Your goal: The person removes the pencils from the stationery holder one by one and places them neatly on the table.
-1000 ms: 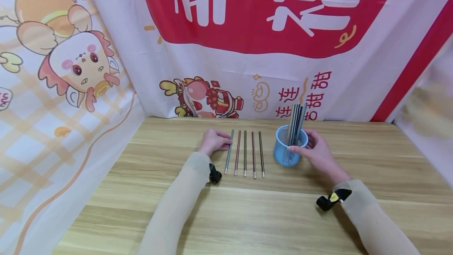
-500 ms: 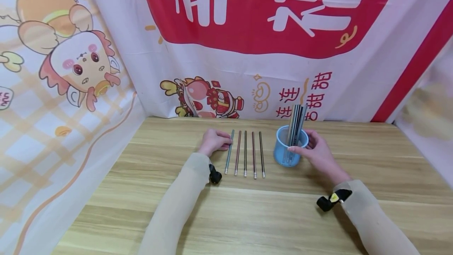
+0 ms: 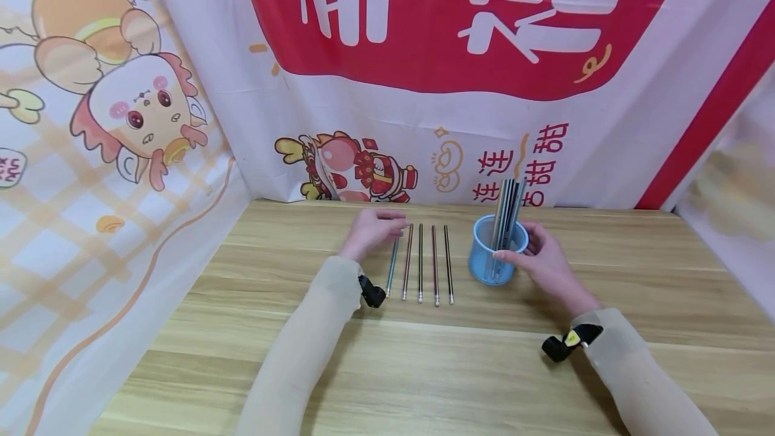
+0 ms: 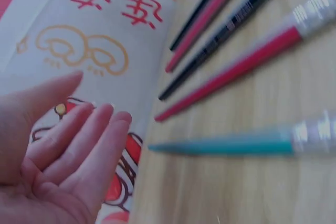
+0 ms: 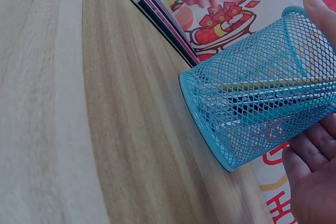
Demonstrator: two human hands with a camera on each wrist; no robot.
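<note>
My left hand [image 3: 374, 229] is over the far end of a teal pencil [image 3: 393, 264], the leftmost of a row on the table. In the left wrist view its fingers [image 4: 100, 150] are spread with nothing between them, apart from the teal pencil [image 4: 231, 146]. Beside that lie a red pencil [image 3: 408, 264], a black pencil [image 3: 420, 261], a dark red pencil [image 3: 435, 264] and another black pencil [image 3: 449, 264], erasers toward me. My right hand [image 3: 545, 261] holds a blue mesh pencil cup [image 3: 482, 264], thumb on the near side, fingers behind. Several pencils [image 3: 510, 204] stand leaning in it.
The wooden table [image 3: 460, 375] ends at a printed cloth backdrop [image 3: 448, 76] behind the pencils. Another printed cloth [image 3: 200, 106] hangs along the left side. Both wrists carry black cameras.
My left hand has let go of the teal pencil, lifting and shifting slightly away from me and right. The teal pencil stays in place; the right hand and cup have not moved.
</note>
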